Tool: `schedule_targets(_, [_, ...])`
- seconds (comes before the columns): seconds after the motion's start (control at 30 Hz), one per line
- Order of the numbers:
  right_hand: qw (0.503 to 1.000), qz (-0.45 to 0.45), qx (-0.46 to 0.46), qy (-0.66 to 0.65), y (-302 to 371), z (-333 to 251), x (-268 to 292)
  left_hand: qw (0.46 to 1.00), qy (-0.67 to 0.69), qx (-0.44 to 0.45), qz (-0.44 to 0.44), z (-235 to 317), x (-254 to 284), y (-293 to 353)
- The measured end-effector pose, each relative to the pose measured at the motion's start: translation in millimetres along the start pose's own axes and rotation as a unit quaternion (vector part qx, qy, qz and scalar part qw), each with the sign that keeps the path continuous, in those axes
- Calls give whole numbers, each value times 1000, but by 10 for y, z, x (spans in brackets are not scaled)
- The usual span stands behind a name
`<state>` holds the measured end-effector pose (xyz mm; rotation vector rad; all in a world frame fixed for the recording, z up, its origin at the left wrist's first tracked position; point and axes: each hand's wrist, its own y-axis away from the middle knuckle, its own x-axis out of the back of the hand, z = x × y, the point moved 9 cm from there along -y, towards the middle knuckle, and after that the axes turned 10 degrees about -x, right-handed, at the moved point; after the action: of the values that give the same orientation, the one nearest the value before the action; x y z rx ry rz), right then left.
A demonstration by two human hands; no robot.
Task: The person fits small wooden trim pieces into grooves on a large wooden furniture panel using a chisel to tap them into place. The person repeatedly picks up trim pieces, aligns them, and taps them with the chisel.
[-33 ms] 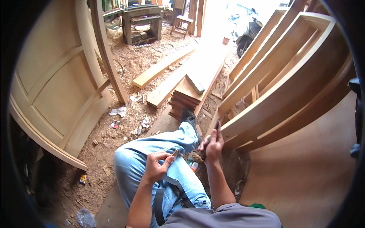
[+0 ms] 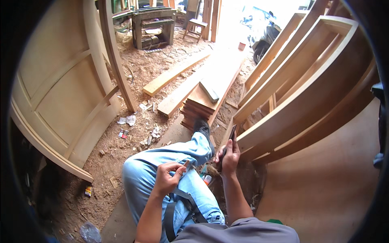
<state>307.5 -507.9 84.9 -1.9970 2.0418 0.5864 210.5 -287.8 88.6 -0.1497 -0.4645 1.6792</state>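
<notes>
My left hand (image 2: pixel 169 177) is closed above my left thigh, pinching a small wooden piece (image 2: pixel 187 163) between thumb and fingers. To the right of my knee, my right hand (image 2: pixel 229 157) grips a dark, narrow tool (image 2: pixel 233 132) whose slim end points up and away from me. The exact kind of tool cannot be made out. The two hands are apart. Below and between them, a small orange-and-white item (image 2: pixel 207 179) lies beside my leg, partly hidden.
A stack of brown wooden boards (image 2: pixel 197 108) stands past my shoe, a grey block (image 2: pixel 208 92) on top. Curved wooden frames (image 2: pixel 300 87) lean at the right. A panelled door (image 2: pixel 60 89) stands at the left. Planks (image 2: pixel 174 75) and shavings cover the floor; a workbench (image 2: pixel 153 28) is farther back.
The dark tool's slim end shows slightly higher and longer above my right hand. The left hand keeps its pinch on the wooden piece, and the view has shifted slightly.
</notes>
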Motion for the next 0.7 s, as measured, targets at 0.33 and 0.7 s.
schedule_targets(0.33, [902,-339,-165,212,829,551,-360,993,18,60,98,-123,154,68])
schedule_targets(0.7, [989,-4,-59,137,117,-33,19,998,-21,-54,-30,143,7,61])
